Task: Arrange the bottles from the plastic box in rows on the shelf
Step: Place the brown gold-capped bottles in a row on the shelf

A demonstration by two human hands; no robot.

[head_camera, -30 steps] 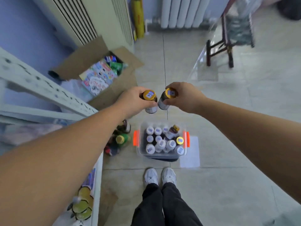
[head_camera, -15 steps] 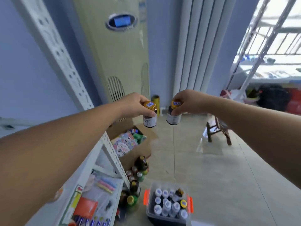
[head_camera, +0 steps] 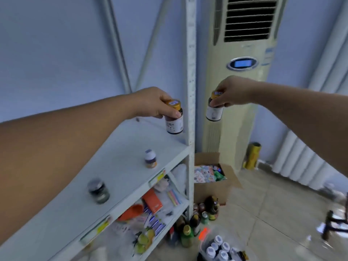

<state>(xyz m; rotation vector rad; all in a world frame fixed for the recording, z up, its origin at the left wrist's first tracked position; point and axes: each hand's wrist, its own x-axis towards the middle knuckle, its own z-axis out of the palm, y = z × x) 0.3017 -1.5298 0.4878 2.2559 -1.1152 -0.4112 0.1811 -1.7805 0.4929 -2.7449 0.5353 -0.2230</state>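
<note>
Gold-capped brown bottles with white labels hang upright, the left hand [head_camera: 156, 102] pinching one bottle [head_camera: 174, 119] above the shelf [head_camera: 120, 166], the right hand [head_camera: 233, 93] pinching the other bottle [head_camera: 214, 110].

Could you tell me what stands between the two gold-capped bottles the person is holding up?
In the head view, the shelf's white upright post runs between the left hand's bottle and the right hand's bottle; nothing else lies there.

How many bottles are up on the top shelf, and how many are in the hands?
On the top shelf: 2, a white-capped bottle and a dark jar
In the left hand: 1, a gold-capped bottle
In the right hand: 1, another gold-capped bottle
Total: 4
</note>
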